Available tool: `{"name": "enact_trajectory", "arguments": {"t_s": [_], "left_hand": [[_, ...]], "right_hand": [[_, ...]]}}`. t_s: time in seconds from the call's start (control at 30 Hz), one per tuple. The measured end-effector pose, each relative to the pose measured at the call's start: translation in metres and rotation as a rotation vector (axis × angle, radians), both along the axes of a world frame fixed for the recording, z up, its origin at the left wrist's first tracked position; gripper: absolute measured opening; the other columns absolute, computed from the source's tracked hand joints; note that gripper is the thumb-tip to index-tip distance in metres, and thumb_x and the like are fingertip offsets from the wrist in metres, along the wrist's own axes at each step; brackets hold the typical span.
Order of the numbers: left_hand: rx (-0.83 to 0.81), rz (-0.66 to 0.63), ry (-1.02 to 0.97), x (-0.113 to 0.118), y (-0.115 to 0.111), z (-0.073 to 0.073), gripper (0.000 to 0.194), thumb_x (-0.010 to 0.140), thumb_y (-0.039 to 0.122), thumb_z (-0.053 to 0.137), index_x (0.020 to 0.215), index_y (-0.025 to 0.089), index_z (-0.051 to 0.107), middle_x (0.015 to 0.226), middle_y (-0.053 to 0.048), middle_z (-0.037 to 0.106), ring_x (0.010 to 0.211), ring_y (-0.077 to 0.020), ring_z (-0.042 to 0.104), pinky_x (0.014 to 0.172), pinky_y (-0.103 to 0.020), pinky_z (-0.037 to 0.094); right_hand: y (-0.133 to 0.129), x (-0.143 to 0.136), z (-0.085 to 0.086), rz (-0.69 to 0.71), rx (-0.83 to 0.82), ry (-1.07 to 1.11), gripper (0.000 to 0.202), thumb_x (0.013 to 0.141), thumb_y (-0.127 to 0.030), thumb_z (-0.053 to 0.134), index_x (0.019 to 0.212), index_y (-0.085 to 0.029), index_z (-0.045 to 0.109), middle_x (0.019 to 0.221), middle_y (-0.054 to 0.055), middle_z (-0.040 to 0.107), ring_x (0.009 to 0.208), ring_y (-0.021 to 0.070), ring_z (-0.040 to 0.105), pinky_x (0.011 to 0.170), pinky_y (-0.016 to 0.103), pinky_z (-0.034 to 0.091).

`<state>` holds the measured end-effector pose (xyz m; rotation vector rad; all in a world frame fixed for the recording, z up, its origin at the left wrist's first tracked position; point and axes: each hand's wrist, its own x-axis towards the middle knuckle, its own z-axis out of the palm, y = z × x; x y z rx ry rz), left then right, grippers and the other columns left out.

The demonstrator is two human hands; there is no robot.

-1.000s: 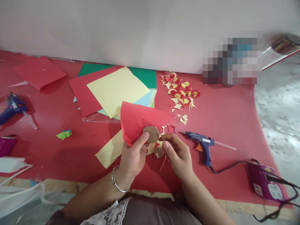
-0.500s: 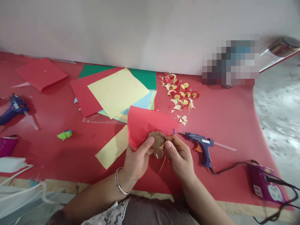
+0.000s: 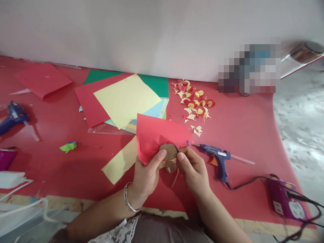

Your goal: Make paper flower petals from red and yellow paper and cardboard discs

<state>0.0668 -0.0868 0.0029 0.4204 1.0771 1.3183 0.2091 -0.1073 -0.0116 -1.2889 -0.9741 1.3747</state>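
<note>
My left hand (image 3: 148, 172) grips a sheet of red paper (image 3: 157, 133) with a round brown disc (image 3: 168, 152) pressed against it under the thumb. At the disc's right edge, my right hand (image 3: 193, 168) is closed in a pinch on a thin dark piece, too small to make out clearly. A smaller brown disc (image 3: 170, 166) shows between the hands, just below the larger one. Near it, a thin curled strip of paper hangs down beside my right fingers.
A blue glue gun (image 3: 219, 158) lies right of my hands, its cord near a purple power socket (image 3: 287, 199). Paper petals and scraps (image 3: 197, 99) lie behind. Yellow paper (image 3: 126, 99) tops stacked sheets. Another glue gun (image 3: 15, 116) is at far left.
The larger brown disc has tilted slightly in my hands and looks flatter along its top. Both hands keep their hold, and the view has shifted very slightly.
</note>
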Motion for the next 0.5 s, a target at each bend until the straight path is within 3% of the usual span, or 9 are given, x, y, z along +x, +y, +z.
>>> {"name": "enact_trajectory", "arguments": {"t_s": [0.1, 0.3, 0.5], "left_hand": [[0.004, -0.051, 0.186, -0.007, -0.003, -0.003, 0.022, 0.081, 0.031, 0.093, 0.099, 0.020, 0.086, 0.105, -0.009, 0.087, 0.100, -0.0283, 0.082, 0.092, -0.036, 0.068], [0.089, -0.137, 0.398, -0.017, -0.004, -0.010, 0.023, 0.090, 0.041, 0.086, 0.083, 0.019, 0.085, 0.081, -0.006, 0.083, 0.080, -0.0240, 0.080, 0.077, -0.032, 0.067], [0.039, -0.188, 0.428, -0.020, 0.006, 0.005, 0.017, 0.085, 0.039, 0.088, 0.086, 0.022, 0.085, 0.087, -0.005, 0.085, 0.087, -0.0281, 0.082, 0.084, -0.038, 0.069]], "right_hand": [[0.002, 0.001, 0.004, 0.007, 0.010, -0.054, 0.041, 0.100, -0.059, 0.071, 0.085, -0.020, 0.069, 0.055, -0.005, 0.054, 0.047, 0.0086, 0.044, 0.048, 0.022, 0.040], [0.005, 0.003, 0.009, 0.004, 0.042, -0.130, 0.039, 0.100, -0.055, 0.071, 0.082, -0.020, 0.069, 0.056, -0.004, 0.060, 0.044, 0.0082, 0.047, 0.046, 0.021, 0.040], [0.005, 0.006, 0.011, 0.022, 0.060, -0.195, 0.037, 0.101, -0.053, 0.070, 0.083, -0.020, 0.073, 0.061, -0.001, 0.069, 0.046, 0.0099, 0.056, 0.047, 0.020, 0.046]]}}
